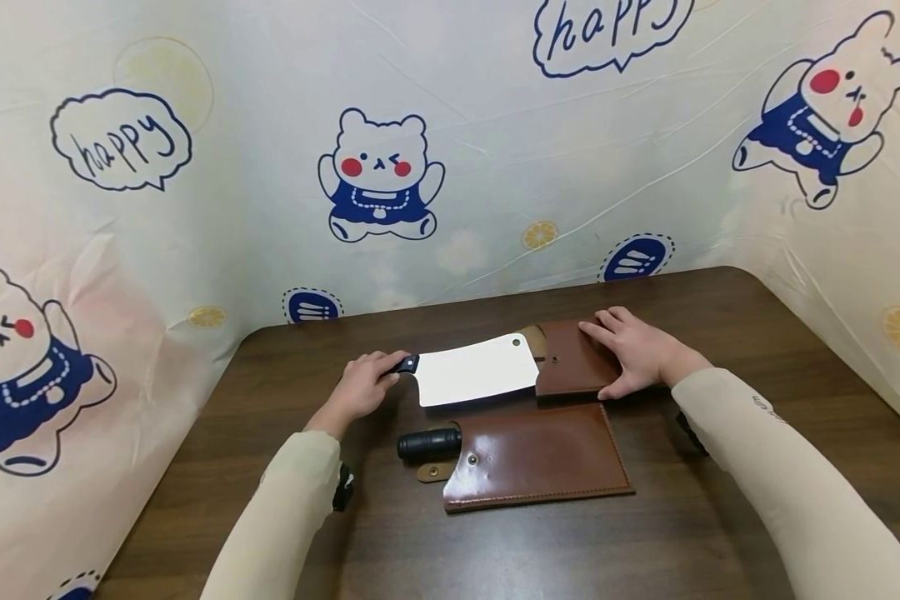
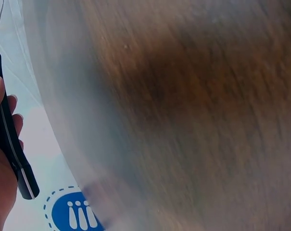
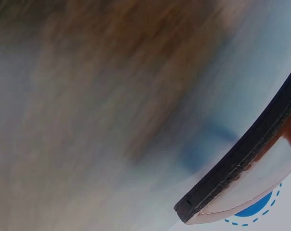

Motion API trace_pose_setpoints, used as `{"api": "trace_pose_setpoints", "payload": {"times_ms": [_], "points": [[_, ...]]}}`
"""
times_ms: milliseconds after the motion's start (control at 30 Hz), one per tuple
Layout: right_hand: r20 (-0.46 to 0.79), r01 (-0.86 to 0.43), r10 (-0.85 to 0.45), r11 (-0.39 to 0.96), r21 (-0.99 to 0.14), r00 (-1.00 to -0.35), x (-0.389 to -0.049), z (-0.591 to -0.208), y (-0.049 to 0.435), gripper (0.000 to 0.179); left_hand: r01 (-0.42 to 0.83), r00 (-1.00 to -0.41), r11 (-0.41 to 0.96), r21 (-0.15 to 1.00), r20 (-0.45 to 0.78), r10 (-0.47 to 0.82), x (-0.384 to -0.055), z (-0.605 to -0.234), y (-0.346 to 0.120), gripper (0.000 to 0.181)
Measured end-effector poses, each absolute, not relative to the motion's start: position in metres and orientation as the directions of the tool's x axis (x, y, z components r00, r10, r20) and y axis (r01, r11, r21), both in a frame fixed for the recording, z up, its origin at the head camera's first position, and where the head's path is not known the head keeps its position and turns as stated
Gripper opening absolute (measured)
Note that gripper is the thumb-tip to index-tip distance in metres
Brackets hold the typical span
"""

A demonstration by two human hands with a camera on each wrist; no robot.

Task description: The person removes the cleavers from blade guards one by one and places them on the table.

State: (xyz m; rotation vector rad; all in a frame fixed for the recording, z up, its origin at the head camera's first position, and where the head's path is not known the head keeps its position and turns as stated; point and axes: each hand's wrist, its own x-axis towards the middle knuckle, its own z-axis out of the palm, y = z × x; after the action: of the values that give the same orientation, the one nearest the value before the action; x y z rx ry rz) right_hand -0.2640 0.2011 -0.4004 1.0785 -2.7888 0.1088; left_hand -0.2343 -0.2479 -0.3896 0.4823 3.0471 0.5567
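Observation:
In the head view my left hand (image 1: 360,385) grips the black handle (image 1: 407,364) of a cleaver. Its broad blade (image 1: 476,371) shows bright white, with a small hole near the far top corner. The left wrist view has the handle (image 2: 9,125) between thumb and fingers. The blade's tip end meets the mouth of a brown leather sheath (image 1: 573,362). My right hand (image 1: 641,350) holds that sheath at its right end, fingers over the top and thumb at the near edge. The right wrist view shows the sheath's dark edge (image 3: 241,154), with no hand visible.
Nearer me on the brown wooden table (image 1: 270,467) lies a second brown leather sheath (image 1: 543,458), a black handle (image 1: 429,444) sticking out to the left. Below that handle hangs an undone snap strap (image 1: 435,472). A cartoon-printed cloth (image 1: 480,167) stands behind the table.

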Motion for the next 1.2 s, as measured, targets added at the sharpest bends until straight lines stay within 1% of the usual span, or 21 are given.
{"api": "trace_pose_setpoints", "payload": {"times_ms": [333,600,967,1200], "points": [[0.174,-0.684,-0.674,0.730,0.003,-0.718,-0.263,-0.398,0.207,0.105,0.229,-0.970,0.894,0.385,0.009,0.244,-0.234,-0.391,-0.255,0.043],[0.152,-0.677,-0.670,0.736,0.007,-0.727,-0.263,-0.396,0.212,0.103,0.271,-0.961,0.887,0.374,0.051,0.272,-0.232,-0.394,-0.263,0.041],[0.135,-0.671,-0.665,0.742,0.007,-0.734,-0.262,-0.396,0.219,0.101,0.240,-0.967,0.883,0.404,0.022,0.252,-0.229,-0.390,-0.275,0.041],[0.105,-0.657,-0.653,0.754,-0.011,-0.750,-0.261,-0.394,0.223,0.102,0.266,-0.961,0.884,0.385,0.032,0.275,-0.227,-0.393,-0.287,0.041]]}}
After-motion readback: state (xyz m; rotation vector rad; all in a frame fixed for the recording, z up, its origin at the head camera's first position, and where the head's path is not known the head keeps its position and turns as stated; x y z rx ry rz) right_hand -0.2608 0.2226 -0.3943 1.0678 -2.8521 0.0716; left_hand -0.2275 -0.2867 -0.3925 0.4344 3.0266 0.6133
